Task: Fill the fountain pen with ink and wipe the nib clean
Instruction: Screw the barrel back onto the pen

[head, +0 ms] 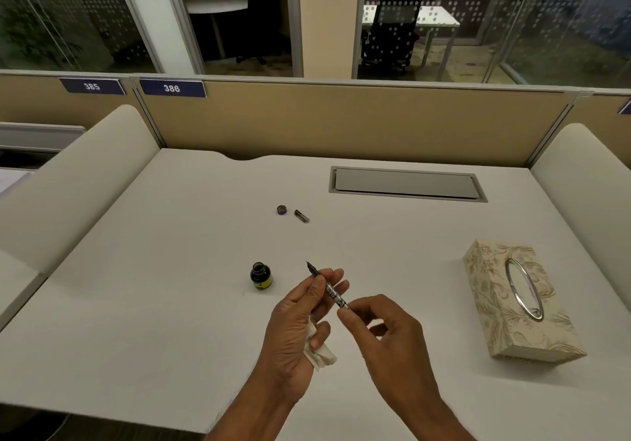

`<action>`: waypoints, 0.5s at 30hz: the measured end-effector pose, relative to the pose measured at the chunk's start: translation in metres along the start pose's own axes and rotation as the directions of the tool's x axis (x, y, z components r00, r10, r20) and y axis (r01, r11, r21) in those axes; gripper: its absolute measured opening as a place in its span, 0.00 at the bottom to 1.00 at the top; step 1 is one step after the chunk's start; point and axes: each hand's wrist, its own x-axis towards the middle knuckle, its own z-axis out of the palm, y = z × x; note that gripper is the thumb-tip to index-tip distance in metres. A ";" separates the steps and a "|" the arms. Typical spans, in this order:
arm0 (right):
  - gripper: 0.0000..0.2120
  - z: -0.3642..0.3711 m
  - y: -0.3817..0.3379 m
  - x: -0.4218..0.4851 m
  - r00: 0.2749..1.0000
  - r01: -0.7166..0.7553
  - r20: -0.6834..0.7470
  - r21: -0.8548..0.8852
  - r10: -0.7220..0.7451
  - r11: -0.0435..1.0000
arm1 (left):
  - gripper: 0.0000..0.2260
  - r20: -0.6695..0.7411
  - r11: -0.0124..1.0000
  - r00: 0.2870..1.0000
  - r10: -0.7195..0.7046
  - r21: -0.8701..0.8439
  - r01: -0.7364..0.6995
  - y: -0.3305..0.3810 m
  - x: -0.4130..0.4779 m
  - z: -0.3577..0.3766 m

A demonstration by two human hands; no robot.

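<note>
Head view: the left hand [293, 321] has its grip closed on the fountain pen [331, 290] above the table [170, 304], nib [310, 266] pointing away, with a crumpled tissue [321, 355] tucked under its lower fingers. The right hand [386, 331] pinches the pen's rear end in its grip. The open ink bottle [261, 276] stands just left of the pen. Its cap [281, 210] lies farther back, and a tissue box [512, 304] is at right.

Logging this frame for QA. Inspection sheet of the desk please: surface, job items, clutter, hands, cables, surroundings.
Surface: white desk, matte.
Job's things: ink bottle open, upright; fountain pen nib bare; tissue; tissue box.
Clutter: bottle cap, small pen part, lying apart.
Hands: left hand holds pen and tissue; right hand pinches pen's rear end.
Cables: nothing seen; desk hatch shut.
Surroundings: partition, glass-walled offices behind.
</note>
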 end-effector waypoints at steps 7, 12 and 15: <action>0.03 0.037 0.042 0.017 0.999 0.037 0.008 -0.177 -0.036 0.984 | 0.17 -0.107 0.996 0.990 -0.088 0.025 0.091 -0.007 0.025 -0.026; 0.03 0.072 0.083 0.042 0.992 -0.030 -0.125 -0.219 0.002 0.975 | 0.14 -0.248 0.993 0.962 -0.118 -0.053 0.108 -0.010 0.040 -0.053; 0.04 0.094 0.113 0.061 0.983 -0.088 -0.181 -0.300 0.034 0.950 | 0.14 -0.276 0.990 0.950 -0.144 -0.056 0.133 -0.012 0.040 -0.067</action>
